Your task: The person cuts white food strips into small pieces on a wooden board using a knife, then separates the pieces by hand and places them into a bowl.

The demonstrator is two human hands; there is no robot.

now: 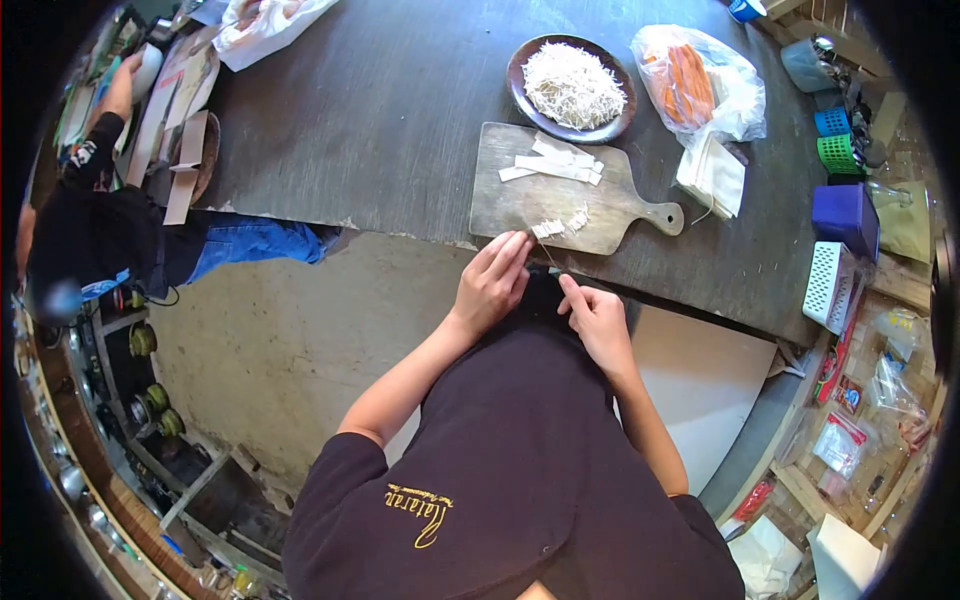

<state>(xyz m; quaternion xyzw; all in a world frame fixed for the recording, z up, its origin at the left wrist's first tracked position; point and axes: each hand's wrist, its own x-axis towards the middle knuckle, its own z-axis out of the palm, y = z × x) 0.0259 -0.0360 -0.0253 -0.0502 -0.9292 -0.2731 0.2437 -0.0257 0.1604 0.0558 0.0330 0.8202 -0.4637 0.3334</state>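
Note:
A wooden cutting board [495, 212] with a handle lies at the table's near edge. Several flat white strips [560, 160] rest on its far part, and small white cut pieces [565, 222] lie along its near edge. My left hand [492, 275] is closed, its fingertips pressed together at the board's front edge beside the cut pieces. What those fingers hold is hidden. My right hand [597, 318] is closed around a thin dark knife-like tool [549, 256], seen edge-on, which reaches toward the left fingertips. Behind the board, a round dark bowl [515, 82] holds a heap of white shreds [572, 85].
Right of the bowl lies a plastic bag [735, 100] with orange contents, beside a stack of pale squares [712, 180]. Baskets and a purple box [845, 218] line the right side. Another person [110, 220] works at the left, near a white bag [262, 28].

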